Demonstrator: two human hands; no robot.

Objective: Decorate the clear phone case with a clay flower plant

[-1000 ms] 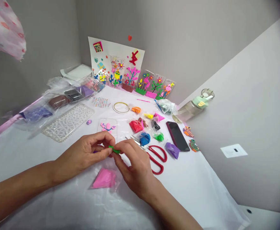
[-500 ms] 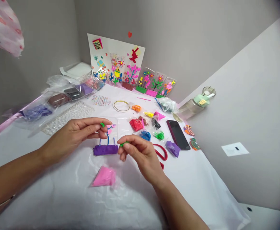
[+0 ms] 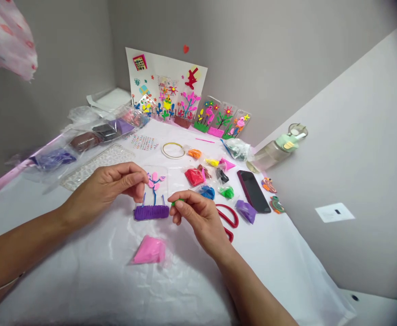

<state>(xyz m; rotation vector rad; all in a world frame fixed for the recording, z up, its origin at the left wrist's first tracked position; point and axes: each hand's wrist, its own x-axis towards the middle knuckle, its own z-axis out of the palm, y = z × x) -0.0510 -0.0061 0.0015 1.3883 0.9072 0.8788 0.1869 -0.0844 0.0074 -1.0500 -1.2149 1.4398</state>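
Right hand (image 3: 201, 219): pinched green clay (image 3: 173, 203).
Left hand (image 3: 115, 182): fingertips narrow; holding, could not tell.
Clay step: apparently handling.
Next move: probably needed gentleness.

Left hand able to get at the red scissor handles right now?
Probably not straight across: the right hand, pinching a green piece, sits between the left hand and the red scissor handles and partly hides them.

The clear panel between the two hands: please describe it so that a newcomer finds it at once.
On the white-covered table, look between the left hand and the right hand. The clear panel lies there, just beyond the bagged pink clay. Unlike the decorated panels along the back, it has a ridged purple band.
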